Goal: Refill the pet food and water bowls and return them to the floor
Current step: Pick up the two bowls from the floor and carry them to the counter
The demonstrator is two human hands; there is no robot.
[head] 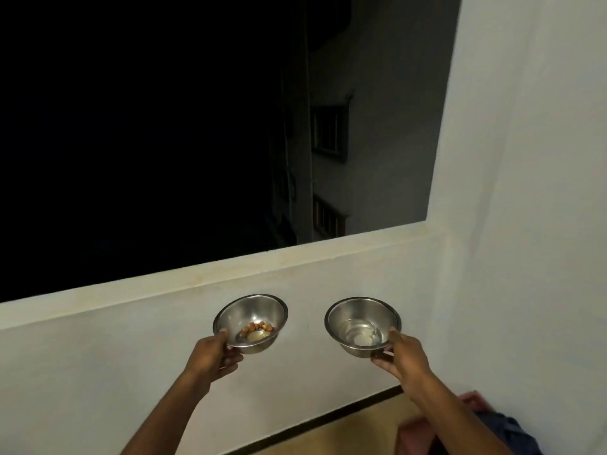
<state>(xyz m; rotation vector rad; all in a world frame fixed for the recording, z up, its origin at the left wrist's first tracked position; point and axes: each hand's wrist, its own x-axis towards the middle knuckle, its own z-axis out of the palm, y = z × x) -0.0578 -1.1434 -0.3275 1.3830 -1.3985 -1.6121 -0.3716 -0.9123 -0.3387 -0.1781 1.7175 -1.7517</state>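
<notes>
Two small steel bowls are held out in front of me, above the floor, before a low white wall. My left hand [215, 354] grips the near rim of the food bowl [259, 311], which has a few brown kibble pieces [257, 328] at its bottom. My right hand [399, 354] grips the near right rim of the water bowl [354, 315], which holds a little clear water [363, 336]. Both bowls tilt slightly toward me and do not touch each other.
The low white parapet wall [295, 257] runs across the view with a dark night opening above it. A white side wall [525, 192] stands at the right. Tan floor [345, 435] with a dark skirting strip lies below, and reddish and blue cloth [492, 428] sits at the bottom right.
</notes>
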